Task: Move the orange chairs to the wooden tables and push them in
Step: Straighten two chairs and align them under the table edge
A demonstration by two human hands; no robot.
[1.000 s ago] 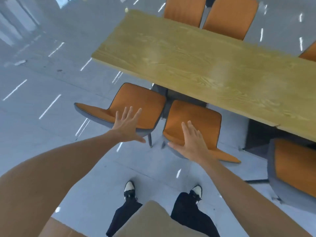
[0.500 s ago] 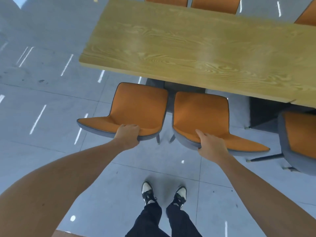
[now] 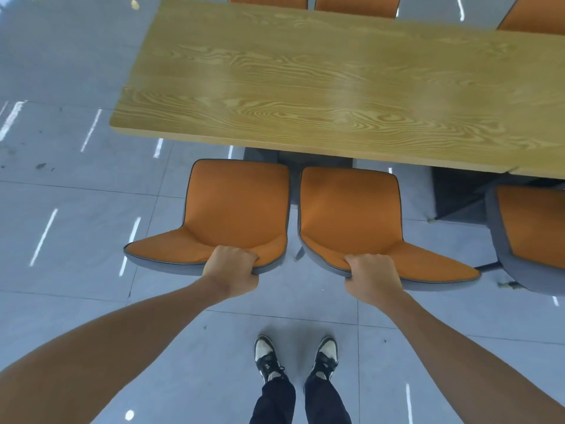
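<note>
1. Surface: long wooden table [image 3: 336,87], strong grain, bare top, soft glare. A seam shows near its right end, so it may be two tops butted together; cannot tell.
2. Room: grey glossy tile floor [image 3: 76,194] with streaks of reflected ceiling light and some dark scuffs at left.
3. Left hand [image 3: 230,270] curls over the top edge of the left chair [image 3: 238,206] backrest, fingers wrapped in front, thumb behind.
4. Right hand [image 3: 371,275] grips the right chair [image 3: 348,209] backrest the same way.
5. Both chairs stand side by side, nearly touching, at the table's near edge. Their seat fronts meet that edge; how far they sit under it cannot be told.
6. Hidden: the chair legs mostly, just a bit of one between the two shells. The table base is a dark shape under the top, details unclear.
7. Cut off: third chair [image 3: 532,234] by the right frame edge; three more chair backs at the far side, top frame edge, only slivers visible [image 3: 357,6].
8. Count: 6 orange chairs in view, 2 held. Grey outer shells, orange pads. 2 hands, 2 shoes [image 3: 266,356], black and white, feet close together behind the chairs.
</note>
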